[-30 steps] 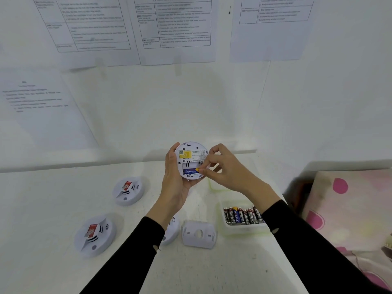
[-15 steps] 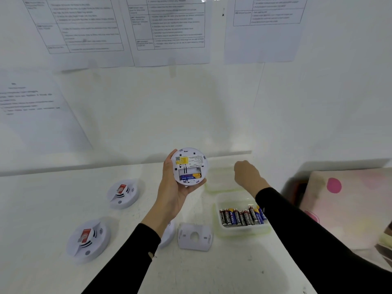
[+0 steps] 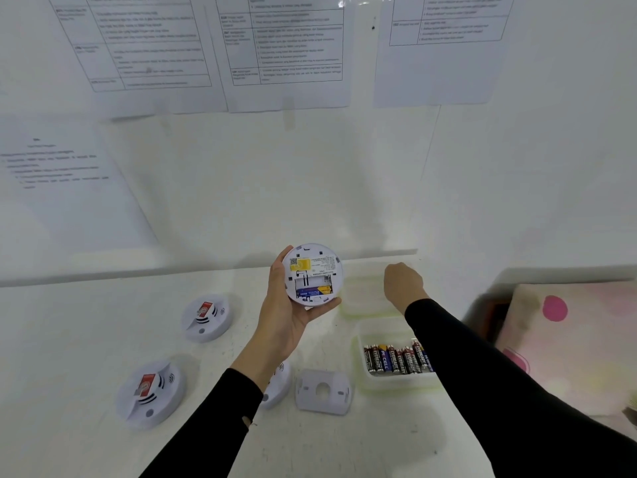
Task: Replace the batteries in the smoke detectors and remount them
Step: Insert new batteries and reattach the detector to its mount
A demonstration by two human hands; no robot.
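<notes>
Smoke detector [image 3: 312,274], round and white, sits back-side up in the left hand [image 3: 286,315], whose thumb and fingers curl round its rim and hold it raised above the white table [image 3: 86,339]. Printed sheets [image 3: 286,46] hang on the wall well beyond both hands, and a pink-spotted cushion [image 3: 568,339] lies off to the right of the right hand [image 3: 403,284]. That right hand hangs knuckles-up, just right of the held detector, over a clear tub [image 3: 358,305]; its fingers are tucked under and hidden, so I cannot tell whether it is closed on anything. Nearer the body, beneath the right forearm, a second tub [image 3: 358,343] holds a row of batteries [image 3: 396,358]. Left of the left hand lie a far detector [image 3: 206,317] and a near detector [image 3: 150,391], both face up; a half-hidden detector [image 3: 277,388] peeks out from under the left wrist. A mounting plate [image 3: 322,391] lies below the left hand, between that half-hidden detector and the second tub. In the held detector's open compartment lies one blue battery [image 3: 312,291].
</notes>
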